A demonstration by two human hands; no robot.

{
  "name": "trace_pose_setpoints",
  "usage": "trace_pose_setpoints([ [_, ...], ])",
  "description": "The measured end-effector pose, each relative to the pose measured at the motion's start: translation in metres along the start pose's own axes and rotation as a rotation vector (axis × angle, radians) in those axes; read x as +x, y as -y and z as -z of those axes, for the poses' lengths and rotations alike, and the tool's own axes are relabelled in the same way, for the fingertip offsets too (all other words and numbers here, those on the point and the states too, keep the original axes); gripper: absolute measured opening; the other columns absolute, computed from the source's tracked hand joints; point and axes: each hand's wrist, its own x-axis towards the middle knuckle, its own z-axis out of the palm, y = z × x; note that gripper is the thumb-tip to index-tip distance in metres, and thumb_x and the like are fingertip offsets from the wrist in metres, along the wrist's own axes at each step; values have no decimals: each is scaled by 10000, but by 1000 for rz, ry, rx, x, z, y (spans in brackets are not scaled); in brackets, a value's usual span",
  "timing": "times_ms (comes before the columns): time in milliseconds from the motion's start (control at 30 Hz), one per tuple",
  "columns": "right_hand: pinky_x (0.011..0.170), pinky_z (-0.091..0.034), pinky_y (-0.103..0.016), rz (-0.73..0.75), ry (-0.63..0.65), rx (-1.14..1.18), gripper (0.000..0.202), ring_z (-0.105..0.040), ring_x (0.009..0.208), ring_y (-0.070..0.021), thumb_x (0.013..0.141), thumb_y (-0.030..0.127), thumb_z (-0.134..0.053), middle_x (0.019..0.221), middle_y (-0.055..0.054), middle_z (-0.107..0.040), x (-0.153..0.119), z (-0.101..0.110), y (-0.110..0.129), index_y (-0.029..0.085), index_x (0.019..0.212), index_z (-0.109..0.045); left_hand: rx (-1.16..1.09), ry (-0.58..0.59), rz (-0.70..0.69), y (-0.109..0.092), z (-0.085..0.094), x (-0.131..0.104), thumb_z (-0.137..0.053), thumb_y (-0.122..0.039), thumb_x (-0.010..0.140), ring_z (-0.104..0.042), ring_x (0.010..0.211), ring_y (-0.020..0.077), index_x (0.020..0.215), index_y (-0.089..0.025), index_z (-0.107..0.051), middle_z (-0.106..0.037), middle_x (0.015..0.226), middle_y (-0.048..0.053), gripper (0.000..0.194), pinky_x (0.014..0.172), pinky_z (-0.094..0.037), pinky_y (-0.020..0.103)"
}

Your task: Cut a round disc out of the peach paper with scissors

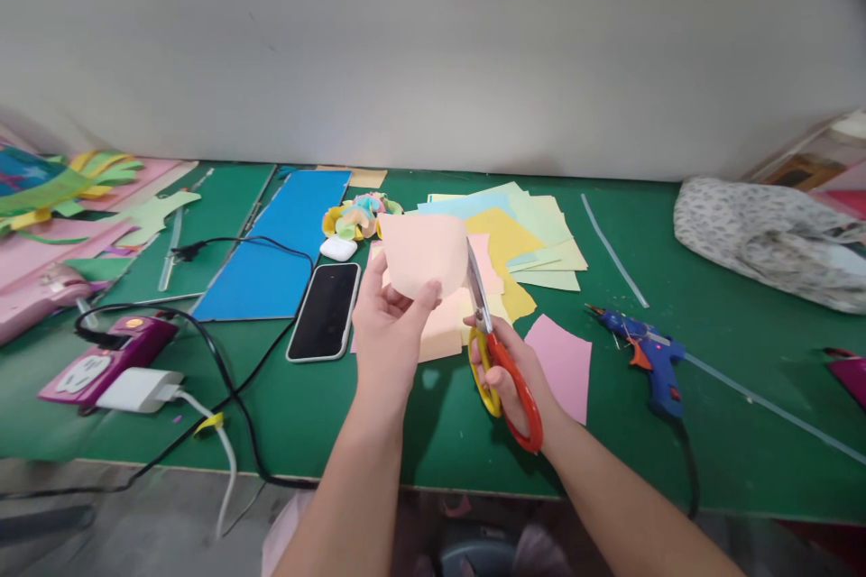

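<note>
Peach paper pinched in the left hand, scissors at its edge
It looked feather-light and fairly thin, stiff enough to stand up from the grip yet likely to bend or crease under a hard squeeze, and probably dry rather than slippery; the lower edge, well away from the blades, seemed the best hold, and there the left thumb lay on the near face with the fingers behind, clamped together on it, while the right hand was closed round the handles. The peach paper was plain and pale, with a nearly straight top and rounded lower corners, raised above the green tabletop in front of the pastel sheets, its right side just beside the blades or touching them
</note>
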Motion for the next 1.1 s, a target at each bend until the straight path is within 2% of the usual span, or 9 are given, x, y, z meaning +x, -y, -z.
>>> trace_pose_setpoints([
  [100,609,-449,-336,-1,9,10,1029,-520,666,-181,702,1040,-632,891,-21,-601,0,1,-3,227,1333,-631,23,23,3,0,1,-1,-925,-187,634,-786,744,161,1200,-186,-724,-824,890,-2,601,641,-640,222],
  [300,690,-501,-377,12,5,68,1035,-581,785,-230,694,1030,-655,1036,-62,-619,2,1,-5,267,1388,-569,92,190,53,0,4,-1,-902,-218,718,-800,788,172,1237,-209,-719,-828,912,-2,550,662,-648,228],
  [433,754,-519,-412,9,-12,67,1041,-602,850,-257,687,1039,-646,1090,-71,-622,3,2,-5,298,1412,-551,118,235,100,-3,5,-2,-894,-193,706,-787,758,164,1233,-212,-721,-823,883,-15,555,658,-646,229],
  [700,625,-446,-338,29,-19,90,1012,-517,696,-184,710,1024,-649,953,-17,-577,2,0,0,264,1373,-569,121,230,95,-1,5,-1,-899,-250,709,-800,814,200,1280,-202,-697,-818,890,1,607,707,-657,278],
  [900,572,-409,-296,21,-22,104,957,-481,670,-162,718,1003,-677,907,4,-553,2,-1,0,252,1306,-590,45,145,76,0,5,0,-919,-200,668,-799,824,200,1274,-196,-681,-819,902,14,650,689,-641,268],
  [1100,590,-416,-314,12,-24,83,933,-481,667,-168,728,990,-685,886,5,-543,2,0,1,248,1288,-608,42,68,44,-1,5,2,-933,-217,634,-777,810,194,1216,-195,-704,-812,909,17,627,656,-618,265],
])
